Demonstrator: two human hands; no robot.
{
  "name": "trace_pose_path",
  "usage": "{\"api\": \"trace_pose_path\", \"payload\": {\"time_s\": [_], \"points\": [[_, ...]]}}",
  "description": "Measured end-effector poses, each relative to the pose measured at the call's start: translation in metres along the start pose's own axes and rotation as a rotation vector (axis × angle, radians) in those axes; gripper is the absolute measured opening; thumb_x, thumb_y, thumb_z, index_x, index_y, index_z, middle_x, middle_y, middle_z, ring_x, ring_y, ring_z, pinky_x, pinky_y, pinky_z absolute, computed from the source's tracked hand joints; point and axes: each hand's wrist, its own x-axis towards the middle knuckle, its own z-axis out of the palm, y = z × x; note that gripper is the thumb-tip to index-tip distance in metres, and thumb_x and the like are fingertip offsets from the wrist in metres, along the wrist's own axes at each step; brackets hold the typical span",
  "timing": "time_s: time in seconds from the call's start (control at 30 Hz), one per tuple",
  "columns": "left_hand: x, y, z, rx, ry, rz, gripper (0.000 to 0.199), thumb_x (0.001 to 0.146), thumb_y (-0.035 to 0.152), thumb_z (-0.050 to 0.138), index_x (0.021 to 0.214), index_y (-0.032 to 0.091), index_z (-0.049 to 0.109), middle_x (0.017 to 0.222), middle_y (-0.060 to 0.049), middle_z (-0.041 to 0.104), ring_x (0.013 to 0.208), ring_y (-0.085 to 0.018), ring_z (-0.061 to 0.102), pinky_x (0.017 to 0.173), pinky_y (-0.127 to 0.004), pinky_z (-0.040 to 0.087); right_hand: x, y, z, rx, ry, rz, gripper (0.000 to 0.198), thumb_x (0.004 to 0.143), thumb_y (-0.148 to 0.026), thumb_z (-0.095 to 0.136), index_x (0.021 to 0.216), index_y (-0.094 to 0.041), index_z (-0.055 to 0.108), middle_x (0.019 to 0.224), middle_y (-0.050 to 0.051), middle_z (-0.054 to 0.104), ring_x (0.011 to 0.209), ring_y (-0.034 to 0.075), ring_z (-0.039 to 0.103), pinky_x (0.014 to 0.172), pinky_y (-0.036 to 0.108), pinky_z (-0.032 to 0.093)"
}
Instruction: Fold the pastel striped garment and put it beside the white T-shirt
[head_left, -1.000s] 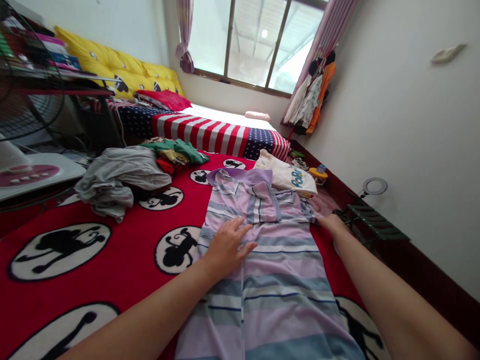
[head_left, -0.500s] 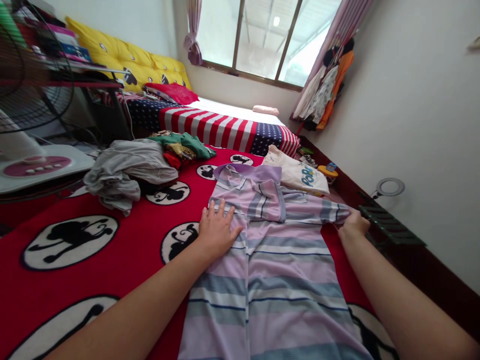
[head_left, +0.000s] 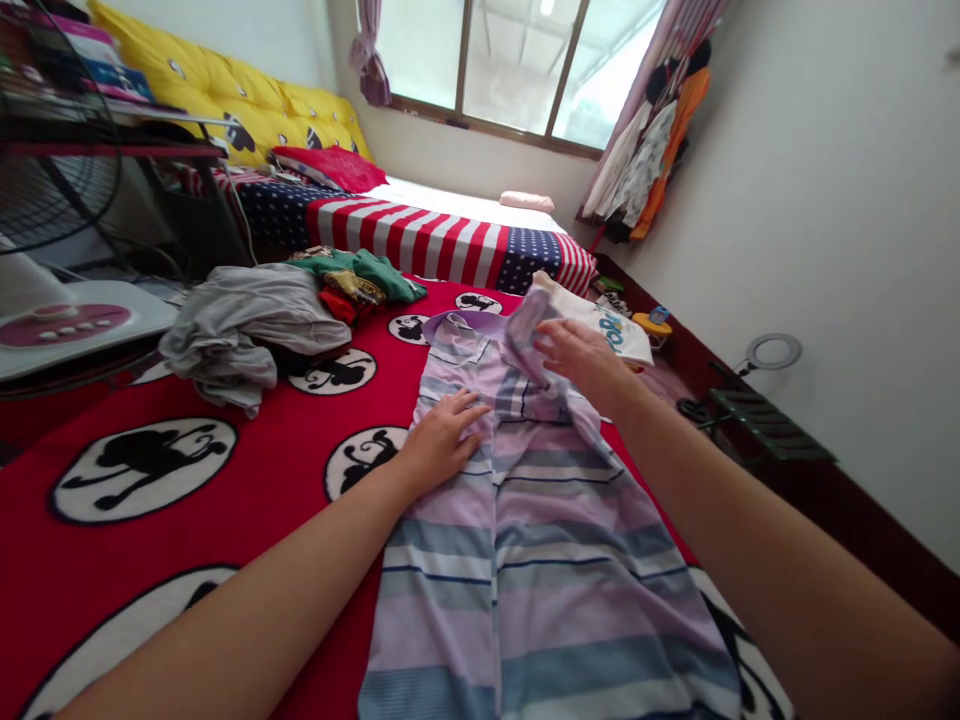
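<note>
A lilac, grey and white striped shirt (head_left: 555, 600) with a purple collar lies spread over the red blanket, one sleeve folded in across its upper part. My left hand (head_left: 448, 437) rests flat on the shirt's left side, fingers stretched out and pressing the cloth. Above the right shoulder, my right hand (head_left: 576, 352) grips the other sleeve (head_left: 526, 325), which is lifted, bent inward over the chest and blurred by motion. That hand partly covers a folded white T-shirt (head_left: 622, 335) with blue lettering just behind it.
On the red blanket (head_left: 285, 500) with monkey prints, a crumpled grey garment (head_left: 240, 325) and a green garment (head_left: 367, 275) lie at the left. A fan (head_left: 67, 320) stands at the far left. At the right are a dark green rack (head_left: 772, 425) and a ring light (head_left: 772, 350).
My right hand has carried the sleeve from the far right inward and up over the shirt's chest. My left hand stays on the shirt, fingers turned more to the right.
</note>
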Motion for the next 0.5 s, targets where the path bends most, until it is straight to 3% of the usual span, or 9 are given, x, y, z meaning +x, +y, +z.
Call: {"api": "trace_pose_path", "payload": {"time_s": [0.1, 0.3, 0.43, 0.5], "points": [[0.000, -0.003, -0.002, -0.061, 0.026, -0.007, 0.040, 0.089, 0.025, 0.052, 0.127, 0.018, 0.060, 0.135, -0.011, 0.056, 0.128, -0.025, 0.049, 0.110, -0.040, 0.039, -0.048, -0.018, 0.002, -0.096, -0.255, 0.006, 0.032, 0.080, -0.046, 0.065, 0.093, -0.017, 0.064, 0.092, 0.003, 0.065, 0.088, 0.016, 0.060, 0.082, 0.029, 0.048], [0.001, -0.004, 0.001, -0.028, 0.009, 0.045, 0.040, 0.087, 0.027, 0.053, 0.125, 0.017, 0.061, 0.128, -0.011, 0.060, 0.123, -0.025, 0.052, 0.108, -0.040, 0.040, -0.166, -0.013, -0.053, -0.425, -0.383, 0.267, 0.020, 0.082, -0.033, 0.062, 0.091, -0.016, 0.067, 0.074, 0.001, 0.063, 0.066, 0.013, 0.056, 0.060, 0.023, 0.045], [0.002, -0.001, 0.000, -0.044, 0.015, 0.032, 0.042, 0.087, 0.030, 0.052, 0.126, 0.017, 0.059, 0.126, -0.009, 0.061, 0.121, -0.024, 0.054, 0.106, -0.039, 0.042, -0.231, -0.014, -0.075, -0.506, -0.543, 0.344, 0.015, 0.074, -0.014, 0.061, 0.086, -0.019, 0.068, 0.078, 0.000, 0.063, 0.069, 0.013, 0.056, 0.061, 0.021, 0.043], [0.002, 0.002, 0.000, -0.043, 0.031, 0.003, 0.043, 0.087, 0.031, 0.052, 0.127, 0.016, 0.057, 0.125, -0.010, 0.062, 0.118, -0.025, 0.055, 0.104, -0.039, 0.043, -0.253, -0.013, -0.080, -0.551, -0.547, 0.364, 0.017, 0.074, -0.014, 0.061, 0.089, -0.021, 0.067, 0.085, 0.000, 0.064, 0.072, 0.013, 0.057, 0.063, 0.022, 0.044]]}}
